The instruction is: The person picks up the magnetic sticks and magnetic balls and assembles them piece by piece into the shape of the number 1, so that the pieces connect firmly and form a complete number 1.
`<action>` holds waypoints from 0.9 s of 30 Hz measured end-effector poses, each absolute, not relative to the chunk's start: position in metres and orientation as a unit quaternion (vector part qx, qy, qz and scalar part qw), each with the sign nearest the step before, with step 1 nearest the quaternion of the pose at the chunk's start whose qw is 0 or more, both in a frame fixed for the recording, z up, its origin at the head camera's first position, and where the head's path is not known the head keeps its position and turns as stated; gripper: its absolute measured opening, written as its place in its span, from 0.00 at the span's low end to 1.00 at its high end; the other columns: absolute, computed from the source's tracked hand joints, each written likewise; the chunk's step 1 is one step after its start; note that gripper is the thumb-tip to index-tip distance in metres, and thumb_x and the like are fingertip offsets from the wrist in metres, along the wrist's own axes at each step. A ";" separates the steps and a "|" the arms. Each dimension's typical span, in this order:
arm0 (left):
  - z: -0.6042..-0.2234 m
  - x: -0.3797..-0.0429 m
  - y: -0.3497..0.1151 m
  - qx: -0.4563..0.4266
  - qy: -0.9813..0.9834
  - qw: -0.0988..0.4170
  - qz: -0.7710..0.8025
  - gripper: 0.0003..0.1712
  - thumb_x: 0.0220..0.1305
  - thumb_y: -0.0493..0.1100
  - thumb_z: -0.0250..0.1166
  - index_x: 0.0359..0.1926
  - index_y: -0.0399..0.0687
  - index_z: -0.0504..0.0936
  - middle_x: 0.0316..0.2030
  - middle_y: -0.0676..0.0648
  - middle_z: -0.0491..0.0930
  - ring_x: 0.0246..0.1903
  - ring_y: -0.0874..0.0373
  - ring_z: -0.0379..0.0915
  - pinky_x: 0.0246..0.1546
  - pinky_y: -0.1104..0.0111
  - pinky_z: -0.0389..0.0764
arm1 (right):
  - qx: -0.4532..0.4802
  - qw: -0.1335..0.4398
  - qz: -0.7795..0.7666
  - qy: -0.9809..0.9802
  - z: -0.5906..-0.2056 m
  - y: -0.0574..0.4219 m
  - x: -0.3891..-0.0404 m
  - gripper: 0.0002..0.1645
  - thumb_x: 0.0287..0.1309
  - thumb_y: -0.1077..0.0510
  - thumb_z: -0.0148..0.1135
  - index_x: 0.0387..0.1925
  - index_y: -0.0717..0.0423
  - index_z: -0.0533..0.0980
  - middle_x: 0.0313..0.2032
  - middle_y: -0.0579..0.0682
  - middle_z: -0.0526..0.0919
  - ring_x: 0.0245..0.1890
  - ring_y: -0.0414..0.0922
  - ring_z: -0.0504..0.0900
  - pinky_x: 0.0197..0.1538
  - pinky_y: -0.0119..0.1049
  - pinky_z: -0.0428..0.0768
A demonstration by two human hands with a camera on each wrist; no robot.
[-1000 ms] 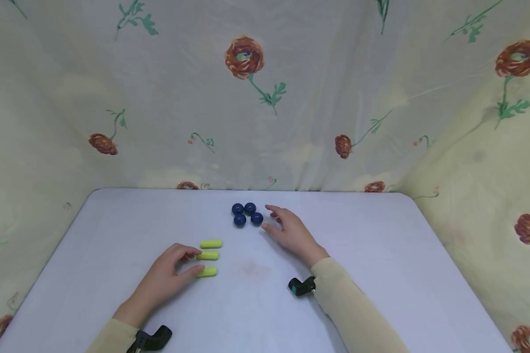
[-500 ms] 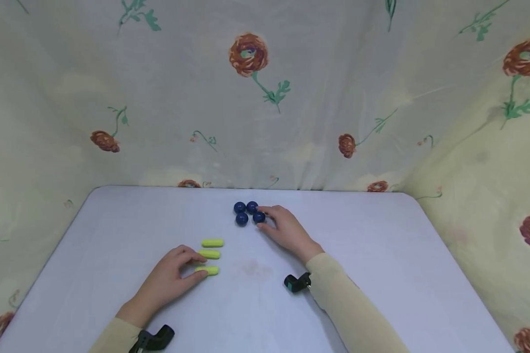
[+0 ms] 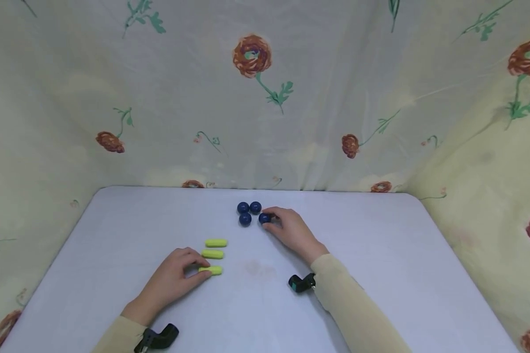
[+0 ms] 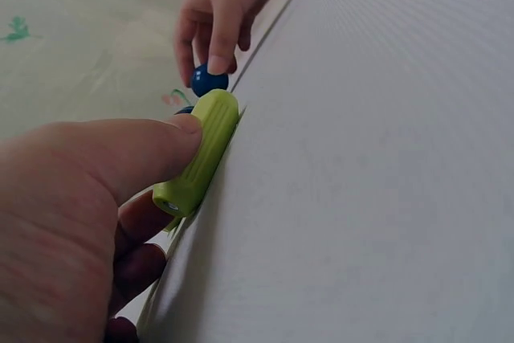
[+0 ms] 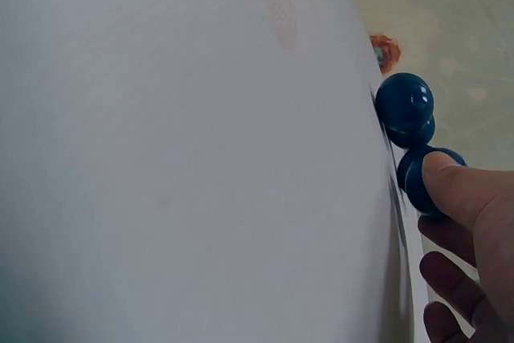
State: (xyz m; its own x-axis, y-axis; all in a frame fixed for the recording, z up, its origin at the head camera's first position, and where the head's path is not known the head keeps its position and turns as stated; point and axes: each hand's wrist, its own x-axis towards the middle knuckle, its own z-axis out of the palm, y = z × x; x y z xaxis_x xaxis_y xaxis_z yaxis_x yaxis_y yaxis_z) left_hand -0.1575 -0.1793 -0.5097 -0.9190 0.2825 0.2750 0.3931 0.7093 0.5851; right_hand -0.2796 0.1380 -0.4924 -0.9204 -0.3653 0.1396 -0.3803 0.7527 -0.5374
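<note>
My left hand (image 3: 176, 273) pinches the nearest of three short lime-green cylinders (image 3: 216, 270) between thumb and forefinger. In the left wrist view, the thumb lies along the held cylinder's (image 4: 202, 150) side, and its near end shows a small pale spot. The middle cylinder (image 3: 213, 254) and the far cylinder (image 3: 216, 242) lie roughly parallel beyond it. Farther back, my right hand (image 3: 293, 233) pinches a glossy dark blue ball (image 3: 264, 218) between thumb and fingers. The right wrist view shows the thumb over the held ball (image 5: 415, 186), its other fingers curled below.
Three more blue balls (image 3: 243, 208) sit in a tight cluster just left of the held one, near the back of the white table (image 3: 357, 235). A floral cloth (image 3: 309, 98) hangs behind and at both sides. Wrist cameras (image 3: 301, 283) are strapped under both sleeves.
My right hand has reached round the front right ball, pinched it and drawn it slightly right, away from the other balls. My left thumb and forefinger have come together on the nearest cylinder.
</note>
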 end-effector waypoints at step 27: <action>-0.508 -0.155 -0.179 -0.175 -0.925 0.076 -0.329 0.09 0.55 0.50 0.76 0.35 0.66 0.84 0.37 0.65 0.78 0.43 0.62 0.72 0.47 0.58 0.75 | 0.194 0.043 0.316 -0.928 -0.512 0.184 -0.245 0.25 0.67 0.46 0.62 0.62 0.48 0.74 0.56 0.49 0.79 0.58 0.49 0.75 0.61 0.48 0.70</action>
State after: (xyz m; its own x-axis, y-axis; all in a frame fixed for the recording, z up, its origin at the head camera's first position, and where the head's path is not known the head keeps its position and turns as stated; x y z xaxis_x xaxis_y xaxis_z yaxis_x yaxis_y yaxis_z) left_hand -0.1550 -0.1787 -0.5081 -0.9272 0.2739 0.2555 0.3738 0.7216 0.5827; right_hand -0.2451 0.1835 -0.5119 -0.9208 -0.3338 0.2017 -0.3876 0.7250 -0.5693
